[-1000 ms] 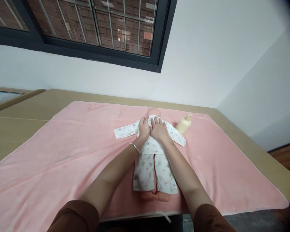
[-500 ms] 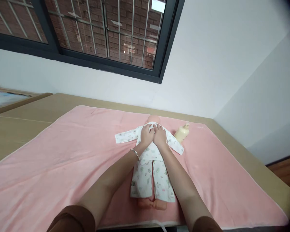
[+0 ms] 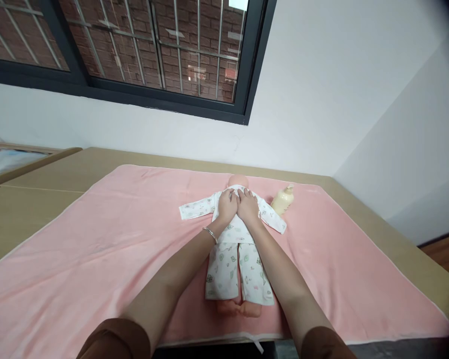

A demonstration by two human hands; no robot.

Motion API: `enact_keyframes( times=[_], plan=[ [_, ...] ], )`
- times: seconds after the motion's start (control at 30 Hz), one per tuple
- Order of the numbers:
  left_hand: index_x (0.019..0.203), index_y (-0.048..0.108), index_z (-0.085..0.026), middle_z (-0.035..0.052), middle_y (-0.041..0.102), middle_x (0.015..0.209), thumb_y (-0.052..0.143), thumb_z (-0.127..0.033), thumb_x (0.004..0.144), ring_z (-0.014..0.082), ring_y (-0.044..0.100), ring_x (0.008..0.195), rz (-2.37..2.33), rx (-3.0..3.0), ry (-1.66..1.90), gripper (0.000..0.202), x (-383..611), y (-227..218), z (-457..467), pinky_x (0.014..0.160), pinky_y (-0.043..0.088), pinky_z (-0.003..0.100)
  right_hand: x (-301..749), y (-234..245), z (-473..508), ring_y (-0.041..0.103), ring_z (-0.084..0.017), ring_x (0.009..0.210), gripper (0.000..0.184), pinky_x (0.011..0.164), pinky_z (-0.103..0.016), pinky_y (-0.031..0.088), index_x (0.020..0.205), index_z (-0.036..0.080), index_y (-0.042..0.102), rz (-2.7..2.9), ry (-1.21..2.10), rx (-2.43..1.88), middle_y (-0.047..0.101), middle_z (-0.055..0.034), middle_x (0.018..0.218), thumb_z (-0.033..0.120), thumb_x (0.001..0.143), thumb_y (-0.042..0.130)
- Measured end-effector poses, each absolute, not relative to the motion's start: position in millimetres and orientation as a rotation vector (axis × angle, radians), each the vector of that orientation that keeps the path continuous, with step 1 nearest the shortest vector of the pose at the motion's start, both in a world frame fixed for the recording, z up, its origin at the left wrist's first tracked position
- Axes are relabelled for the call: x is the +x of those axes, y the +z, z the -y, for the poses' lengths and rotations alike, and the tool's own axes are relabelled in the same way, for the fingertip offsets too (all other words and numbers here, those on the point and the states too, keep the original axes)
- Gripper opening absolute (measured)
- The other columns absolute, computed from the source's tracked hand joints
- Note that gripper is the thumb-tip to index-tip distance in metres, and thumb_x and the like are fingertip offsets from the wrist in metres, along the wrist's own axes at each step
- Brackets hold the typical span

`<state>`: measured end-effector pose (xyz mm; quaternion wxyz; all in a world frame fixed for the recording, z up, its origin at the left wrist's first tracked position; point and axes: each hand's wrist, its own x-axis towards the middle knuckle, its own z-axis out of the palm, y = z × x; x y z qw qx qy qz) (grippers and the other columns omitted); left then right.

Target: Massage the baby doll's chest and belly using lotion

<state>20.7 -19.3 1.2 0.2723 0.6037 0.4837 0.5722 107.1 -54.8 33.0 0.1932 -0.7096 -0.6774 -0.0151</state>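
A baby doll (image 3: 238, 180) lies stretched out on a pink blanket (image 3: 142, 214), its head toward the wall and its feet toward me. It wears a white printed top (image 3: 236, 233) with the sleeves spread to both sides, and matching printed trousers (image 3: 224, 271). My left hand (image 3: 228, 205) rests flat on the upper part of the top, fingers out. Beside it, touching, my right hand (image 3: 248, 205) lies on the top in the same way. Neither hand grasps anything. A silver bracelet circles my left wrist. The doll's face cannot be made out.
Right of the doll, a cream-coloured bottle (image 3: 283, 200) lies on the blanket near one sleeve. The blanket covers a wooden surface (image 3: 41, 187) that meets a white wall. Above is a dark-framed window (image 3: 164, 97) with metal bars outside. A white strap hangs at the front edge.
The camera view has shifted slightly. Both hands stay on the doll's top, with no clear change in their position on it; doll and bottle lie as before.
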Motion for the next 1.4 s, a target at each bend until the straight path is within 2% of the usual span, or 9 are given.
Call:
enact_keyframes(
  times=[0.17,0.43,0.6,0.8,1.0,1.13,1.23,1.4],
  plan=[
    [0.107,0.062,-0.017,0.0113,0.069,0.109,0.038,-0.032,0.098,0.0220,0.063,0.105,-1.323,1.639,1.541,0.029,19.3,1.7,17.6,0.096,0.047,0.036,105.2,31.3,53.2,0.033,-0.029,0.141,0.048,0.113,-0.048,0.025,0.141,0.020,0.047,1.862,-0.037,-1.973,0.041,-0.0122,0.152,0.037,0.102,0.026],
    [0.116,0.059,-0.014,0.0137,0.065,0.121,0.038,-0.031,0.097,0.0238,0.059,0.117,-1.427,1.717,1.469,0.033,22.2,-2.4,10.1,0.102,0.044,0.038,107.2,22.1,47.2,0.033,-0.030,0.142,0.050,0.115,-0.047,0.022,0.141,0.008,0.045,1.779,-0.030,-1.955,0.043,-0.0168,0.150,0.032,0.100,0.029],
    [0.118,0.059,-0.013,0.0145,0.065,0.122,0.039,-0.030,0.097,0.0238,0.059,0.116,-1.478,1.828,1.397,0.034,21.1,-0.9,6.5,0.102,0.044,0.037,108.4,19.7,45.8,0.036,-0.031,0.140,0.048,0.114,-0.047,0.025,0.139,0.008,0.048,1.782,-0.040,-1.925,0.045,-0.0175,0.149,0.030,0.100,0.030],
    [0.111,0.063,-0.015,0.0137,0.067,0.117,0.041,-0.027,0.095,0.0246,0.060,0.113,-1.550,2.016,1.265,0.030,16.7,1.9,1.9,0.101,0.044,0.039,112.4,21.1,46.1,0.044,-0.027,0.136,0.045,0.111,-0.039,0.032,0.132,0.008,0.055,1.815,-0.068,-1.863,0.053,-0.0171,0.142,0.027,0.100,0.030],
    [0.111,0.063,-0.012,0.0160,0.066,0.119,0.039,-0.022,0.093,0.0266,0.057,0.118,-1.603,2.234,1.115,0.031,15.1,7.6,2.6,0.106,0.038,0.042,131.1,21.5,47.2,0.052,-0.025,0.128,0.044,0.106,-0.035,0.040,0.133,0.017,0.056,1.865,-0.075,-1.800,0.058,-0.0106,0.138,0.037,0.097,0.040],
    [0.111,0.063,-0.012,0.0157,0.066,0.119,0.039,-0.024,0.094,0.0274,0.057,0.117,-1.585,2.341,1.041,0.032,10.8,6.7,-0.4,0.106,0.038,0.043,134.9,19.1,45.1,0.047,-0.024,0.132,0.045,0.113,-0.036,0.030,0.135,0.015,0.055,1.890,-0.116,-1.766,0.056,-0.0108,0.139,0.035,0.097,0.039],
    [0.115,0.062,-0.014,0.0136,0.065,0.123,0.040,-0.027,0.094,0.0269,0.057,0.118,-1.556,2.379,1.007,0.033,6.1,2.6,-3.8,0.105,0.041,0.042,133.5,16.9,41.9,0.043,-0.028,0.135,0.049,0.116,-0.042,0.026,0.137,0.013,0.052,1.912,-0.127,-1.789,0.053,-0.0141,0.142,0.036,0.096,0.040],
    [0.122,0.060,-0.015,0.0133,0.059,0.134,0.041,-0.030,0.096,0.0275,0.050,0.128,-1.558,2.401,1.020,0.036,3.4,-4.8,-7.6,0.111,0.036,0.044,134.7,15.2,37.9,0.033,-0.037,0.141,0.058,0.115,-0.050,0.024,0.146,0.013,0.042,1.908,-0.079,-1.892,0.042,-0.0178,0.150,0.041,0.095,0.041]
  ],
)
